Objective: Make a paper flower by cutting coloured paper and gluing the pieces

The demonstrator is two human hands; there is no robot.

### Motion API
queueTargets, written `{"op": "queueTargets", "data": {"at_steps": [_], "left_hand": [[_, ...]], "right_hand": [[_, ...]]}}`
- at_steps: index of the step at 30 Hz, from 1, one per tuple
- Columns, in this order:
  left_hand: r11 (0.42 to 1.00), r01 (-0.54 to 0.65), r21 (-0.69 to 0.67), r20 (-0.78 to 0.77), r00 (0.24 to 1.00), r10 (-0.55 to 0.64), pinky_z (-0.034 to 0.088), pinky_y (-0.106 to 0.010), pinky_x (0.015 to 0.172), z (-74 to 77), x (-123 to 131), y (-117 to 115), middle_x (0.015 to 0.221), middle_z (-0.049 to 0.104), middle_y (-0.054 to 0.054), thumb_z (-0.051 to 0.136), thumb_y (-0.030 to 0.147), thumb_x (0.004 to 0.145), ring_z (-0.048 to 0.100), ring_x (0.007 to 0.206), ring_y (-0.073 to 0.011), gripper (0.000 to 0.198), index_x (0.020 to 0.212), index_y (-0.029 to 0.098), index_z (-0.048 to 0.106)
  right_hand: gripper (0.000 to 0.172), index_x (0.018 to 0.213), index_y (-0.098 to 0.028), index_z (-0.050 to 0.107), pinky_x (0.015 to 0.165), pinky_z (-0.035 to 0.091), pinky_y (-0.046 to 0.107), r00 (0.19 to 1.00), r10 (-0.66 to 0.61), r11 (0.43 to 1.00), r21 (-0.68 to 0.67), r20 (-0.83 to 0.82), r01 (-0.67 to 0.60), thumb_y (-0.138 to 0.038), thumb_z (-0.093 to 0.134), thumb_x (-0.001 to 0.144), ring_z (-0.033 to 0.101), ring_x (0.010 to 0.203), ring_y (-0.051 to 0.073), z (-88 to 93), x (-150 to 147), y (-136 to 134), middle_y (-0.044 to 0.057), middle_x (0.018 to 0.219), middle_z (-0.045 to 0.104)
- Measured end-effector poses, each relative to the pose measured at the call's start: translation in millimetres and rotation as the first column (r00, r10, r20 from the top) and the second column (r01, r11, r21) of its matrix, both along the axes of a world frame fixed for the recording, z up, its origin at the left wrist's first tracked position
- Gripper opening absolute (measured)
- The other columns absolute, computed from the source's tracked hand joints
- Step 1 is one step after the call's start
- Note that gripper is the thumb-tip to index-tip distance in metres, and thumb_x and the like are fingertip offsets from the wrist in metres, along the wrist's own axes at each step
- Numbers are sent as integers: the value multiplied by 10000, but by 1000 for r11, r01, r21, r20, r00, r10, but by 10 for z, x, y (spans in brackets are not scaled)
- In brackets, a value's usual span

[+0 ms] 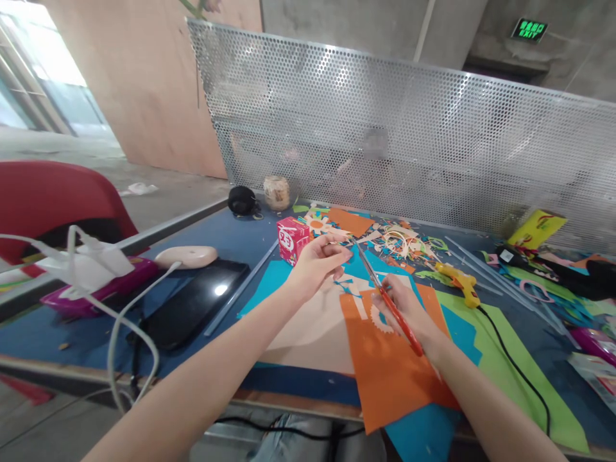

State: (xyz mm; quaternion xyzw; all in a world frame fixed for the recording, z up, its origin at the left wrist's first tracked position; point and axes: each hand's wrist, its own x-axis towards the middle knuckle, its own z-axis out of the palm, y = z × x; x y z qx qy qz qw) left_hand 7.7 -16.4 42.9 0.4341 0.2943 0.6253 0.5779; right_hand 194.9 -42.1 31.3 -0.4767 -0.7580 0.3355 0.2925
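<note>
My left hand (320, 260) is raised over the middle of the table, thumb and fingers pinched on a small pale scrap of paper (344, 239). Red-handled scissors (397, 317), seen nearly edge-on, are gripped in my right hand (407, 305). Their metal tips point away from me and come close to the left fingertips; whether they touch the scrap is too small to tell. Beneath my hands lie a beige sheet (308, 337), an orange sheet (392, 378) and blue paper (269, 285). A pale toothed paper ring (380, 319) rests on the orange sheet.
Paper clippings (402, 242) pile up behind my hands, by a pink box (292, 240). A yellow glue gun (459, 282) with a black cord lies right, near clear glue sticks (505, 282). Left are a black phone (192, 305) and white cables (115, 321). A perforated metal screen (385, 128) stands behind.
</note>
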Motion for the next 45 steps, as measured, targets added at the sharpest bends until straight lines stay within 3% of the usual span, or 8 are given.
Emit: {"op": "queueTargets", "data": {"at_steps": [27,45], "left_hand": [[997,40,-61,28,999,-38,320,-169,357,4,-34,12,613,629,16,759,168,552,451,371,-30,334,828,149,572],[997,41,-67,11,999,-40,301,-171,354,-3,-33,15,604,616,28,750,167,547,443,368,-31,351,839,145,557]], "right_hand": [[257,766,-226,306,402,289,199,997,70,997,-28,21,-69,-380,512,772,369,451,72,-34,29,26,-78,587,371],[287,750,-227,300,413,274,213,998,36,999,-21,49,-35,-429,503,757,347,437,77,6,12,-2,-80,571,354]]}}
